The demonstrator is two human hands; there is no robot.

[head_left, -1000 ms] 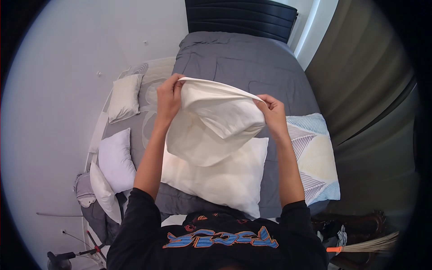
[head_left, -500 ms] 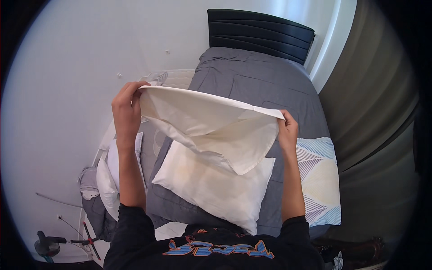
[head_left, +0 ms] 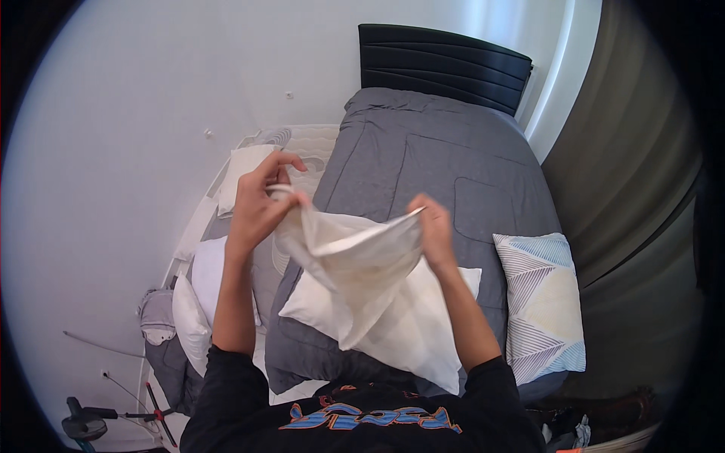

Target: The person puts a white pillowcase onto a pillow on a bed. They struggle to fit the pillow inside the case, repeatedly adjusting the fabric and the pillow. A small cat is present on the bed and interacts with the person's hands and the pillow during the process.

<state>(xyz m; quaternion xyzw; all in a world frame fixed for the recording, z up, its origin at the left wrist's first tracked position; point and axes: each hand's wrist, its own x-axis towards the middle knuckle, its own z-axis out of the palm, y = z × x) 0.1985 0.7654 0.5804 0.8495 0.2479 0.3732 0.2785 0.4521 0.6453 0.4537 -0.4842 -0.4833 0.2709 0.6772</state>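
I hold a white pillowcase up in front of me over the bed. My left hand grips its left upper corner, bunched between the fingers. My right hand pinches the right upper edge. The cloth sags between the two hands and hangs down in a point. Beneath it a bare white pillow lies on the grey bedcover near the bed's foot.
A patterned cushion lies at the bed's right edge. More white pillows and a cream one are piled left of the bed by the wall. A black headboard stands at the far end. A curtain hangs on the right.
My hands have come closer together and the pillowcase, stretched wide before, now hangs bunched and slack. The view has shifted left and upward along the bed.
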